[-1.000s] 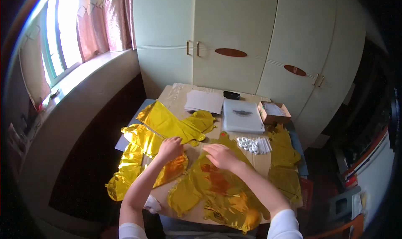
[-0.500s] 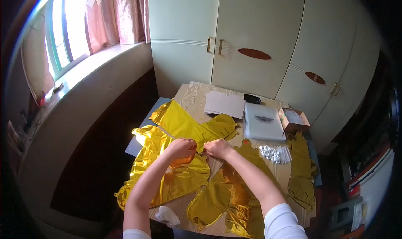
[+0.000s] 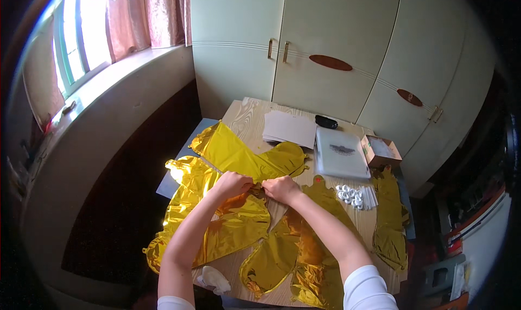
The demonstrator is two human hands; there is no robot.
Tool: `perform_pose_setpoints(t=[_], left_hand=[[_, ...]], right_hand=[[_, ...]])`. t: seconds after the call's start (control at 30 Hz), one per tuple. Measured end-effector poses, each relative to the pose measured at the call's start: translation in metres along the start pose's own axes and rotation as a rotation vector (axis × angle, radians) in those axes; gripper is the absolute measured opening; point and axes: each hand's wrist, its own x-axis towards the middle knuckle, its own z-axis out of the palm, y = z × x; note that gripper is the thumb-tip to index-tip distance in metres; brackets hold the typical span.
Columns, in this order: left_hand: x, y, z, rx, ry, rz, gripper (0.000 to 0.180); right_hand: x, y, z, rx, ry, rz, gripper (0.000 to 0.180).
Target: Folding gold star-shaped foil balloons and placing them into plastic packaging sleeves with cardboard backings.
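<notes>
Forearms (image 3: 182, 242) extended | left hand (image 3: 236, 184) beside right hand (image 3: 282, 189) | fingers (image 3: 266, 185) curled, pinching gold foil (image 3: 237, 155)

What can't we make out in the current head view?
All in the head view:
- Exact grip: the backs of the left hand and right hand hide most fingers and whatever is between them.
- Gold foil piece: partly covered by the right forearm.
- White rings: too small and overlapping to count.
- Cardboard box: contents too small to identify.
- Outside the window: washed out by glare.
</notes>
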Motion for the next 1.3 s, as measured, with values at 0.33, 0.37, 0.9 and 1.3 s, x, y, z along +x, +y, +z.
perform_pose_setpoints(t=[0.33, 0.37, 0.9, 1.3], left_hand=[[0.003, -0.004, 0.003, -0.085, -0.018, -0.146, 0.021], [0.004, -0.005, 0.004, -0.091, -0.011, -0.159, 0.021], [0.011, -0.008, -0.007, -0.461, 0.038, -0.464, 0.024], [0.010, -0.009, -0.005, -0.441, 0.021, -0.414, 0.028]], right_hand=[[0.006, -0.002, -0.012, 0.315, -0.010, 0.342, 0.016], [0.008, -0.003, -0.014, 0.329, -0.038, 0.368, 0.017], [-0.001, -0.013, -0.008, 0.316, 0.060, 0.315, 0.017], [0.003, -0.021, 0.000, 0.053, 0.209, 0.161, 0.007]])
